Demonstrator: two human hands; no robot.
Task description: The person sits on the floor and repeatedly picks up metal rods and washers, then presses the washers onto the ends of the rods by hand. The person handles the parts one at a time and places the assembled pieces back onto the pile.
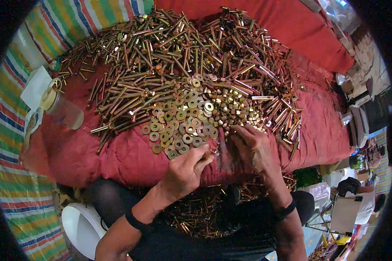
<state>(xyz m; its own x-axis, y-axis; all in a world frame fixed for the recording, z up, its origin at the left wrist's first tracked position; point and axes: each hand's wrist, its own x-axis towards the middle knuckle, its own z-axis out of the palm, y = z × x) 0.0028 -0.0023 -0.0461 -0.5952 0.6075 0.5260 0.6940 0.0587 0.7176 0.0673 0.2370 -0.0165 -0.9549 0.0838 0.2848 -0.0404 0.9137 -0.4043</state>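
Observation:
A big heap of long brass-coloured bolts [178, 56] covers a red quilted cloth [74, 148]. In front of it lie a patch of flat washers [178, 128] and a pile of small nuts [231, 111]. My left hand [185, 169] is at the cloth's near edge, fingers pinched on a small bolt-like piece [208, 153] beside the washers. My right hand [250, 145] rests palm down just below the nuts, fingertips touching them; what it holds, if anything, is hidden.
A clear plastic bottle with a yellow cap [61, 108] lies at the left on the cloth, next to white paper [35, 87]. Striped fabric [13, 182] lies under the cloth. More bolts [196, 213] fill my lap. A white bowl [80, 226] sits at lower left.

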